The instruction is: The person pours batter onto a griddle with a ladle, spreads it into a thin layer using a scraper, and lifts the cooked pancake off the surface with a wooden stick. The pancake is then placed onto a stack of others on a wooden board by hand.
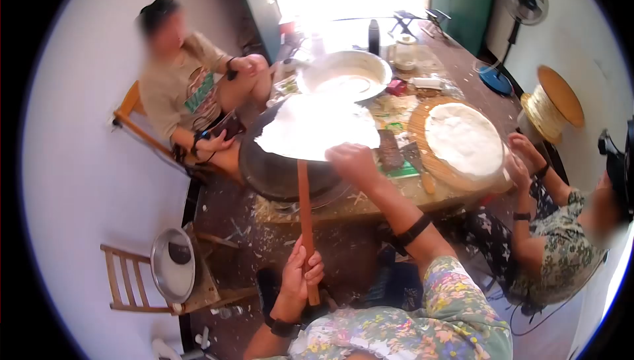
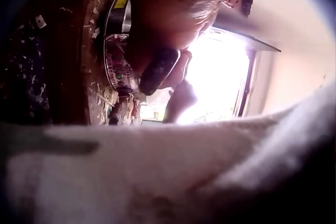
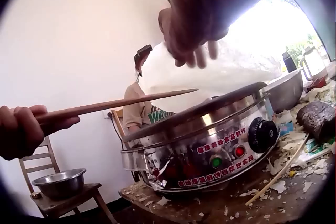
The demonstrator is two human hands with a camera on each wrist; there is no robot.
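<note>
A thin white pancake [image 1: 317,125] hangs over the round black electric griddle [image 1: 271,172], part of it lifted clear in the right wrist view. My right hand [image 1: 356,163] pinches the near right edge of the pancake. Lower down, my left hand [image 1: 300,273] grips a flat wooden stick [image 1: 305,211], fingers wrapped round its near part. The stick's pointed end [image 3: 184,92] reaches to the pancake, above the griddle's rim in the right wrist view. Part of my left hand [image 2: 168,24] shows close up and dark in the left wrist view.
Finished pancakes [image 1: 465,139] lie on a round wooden board [image 1: 422,112] at right. A big basin [image 1: 380,82] stands behind the griddle. A scraper [image 1: 417,162] and a dark block [image 1: 389,150] lie between. People sit left and right. A metal bowl [image 1: 187,274] rests on a chair.
</note>
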